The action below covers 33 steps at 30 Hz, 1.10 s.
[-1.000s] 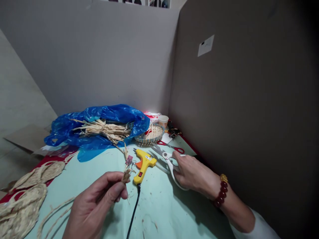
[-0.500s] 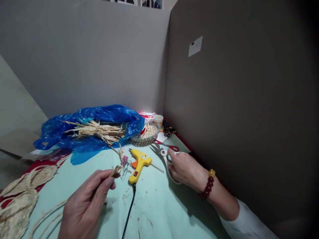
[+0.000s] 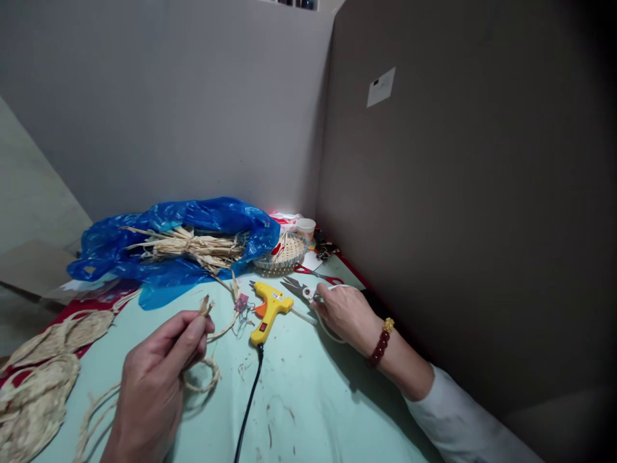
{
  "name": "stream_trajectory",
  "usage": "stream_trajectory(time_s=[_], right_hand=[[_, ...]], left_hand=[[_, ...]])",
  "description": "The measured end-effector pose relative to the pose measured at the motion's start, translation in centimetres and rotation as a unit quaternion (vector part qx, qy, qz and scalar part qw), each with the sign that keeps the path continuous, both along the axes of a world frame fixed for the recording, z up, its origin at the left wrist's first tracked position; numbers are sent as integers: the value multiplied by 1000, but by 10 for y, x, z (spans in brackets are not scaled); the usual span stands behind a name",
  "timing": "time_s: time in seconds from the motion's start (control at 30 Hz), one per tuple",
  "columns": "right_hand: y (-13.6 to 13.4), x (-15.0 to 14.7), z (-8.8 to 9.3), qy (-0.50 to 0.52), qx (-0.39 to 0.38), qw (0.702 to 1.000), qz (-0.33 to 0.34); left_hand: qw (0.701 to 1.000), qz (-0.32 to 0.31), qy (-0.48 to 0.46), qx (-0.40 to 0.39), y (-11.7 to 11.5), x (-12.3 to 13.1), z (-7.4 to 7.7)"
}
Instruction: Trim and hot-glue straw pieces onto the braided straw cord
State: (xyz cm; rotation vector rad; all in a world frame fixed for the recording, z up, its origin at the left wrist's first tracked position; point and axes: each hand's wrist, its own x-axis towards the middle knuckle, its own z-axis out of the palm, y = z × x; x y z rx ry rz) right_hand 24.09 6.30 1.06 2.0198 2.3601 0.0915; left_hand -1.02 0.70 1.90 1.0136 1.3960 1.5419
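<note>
My left hand (image 3: pixel 154 379) pinches the end of a braided straw cord (image 3: pixel 205 307), whose length loops down over the pale green table (image 3: pixel 313 411) below my fingers. My right hand (image 3: pixel 343 314), with a dark red bead bracelet at the wrist, is closed round the white handles of a pair of scissors (image 3: pixel 303 292), blades pointing left. A yellow glue gun (image 3: pixel 268 310) with a black cable lies between my two hands. A small pink clip (image 3: pixel 241 302) sits just left of the gun.
A blue plastic bag (image 3: pixel 193 222) holding a bundle of straw (image 3: pixel 193 245) lies at the back. A woven basket (image 3: pixel 284 252), a paper cup (image 3: pixel 305 227) and red-handled scissors (image 3: pixel 321 275) stand near the corner. Woven straw pieces (image 3: pixel 43 373) lie at left. Grey partitions close the back and right.
My right hand has lifted the white scissors off the table and brought them left toward the glue gun. My left hand has raised the cord's end, leaving a loop on the table.
</note>
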Motion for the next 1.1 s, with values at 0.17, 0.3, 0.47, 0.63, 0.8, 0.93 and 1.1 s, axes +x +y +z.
stream_trajectory(time_s=[0.17, 0.3, 0.47, 0.63, 0.8, 0.93, 1.1], right_hand=[[-5, -6, 3, -10, -4, 1000, -23], [-8, -10, 3, -15, 8, 1000, -21], [-4, -7, 0, -28, 6, 999, -20], [-2, -8, -3, -34, -10, 999, -30], [-3, -12, -3, -30, -11, 999, -39], [-4, -12, -3, -20, -10, 999, -44], [-12, -8, 10, 3, 5, 999, -35]], left_hand=[[996, -71, -50, -5, 4, 3, 4], [990, -111, -82, 5, 0, 5, 7], [985, -135, -110, 19, -9, 7, 13], [978, -160, -134, -5, -16, 7, 19], [988, -96, -120, 17, -11, -2, 22], [989, 30, -116, 86, -5, -21, 33], [973, 151, -62, 163, -1, -39, 61]])
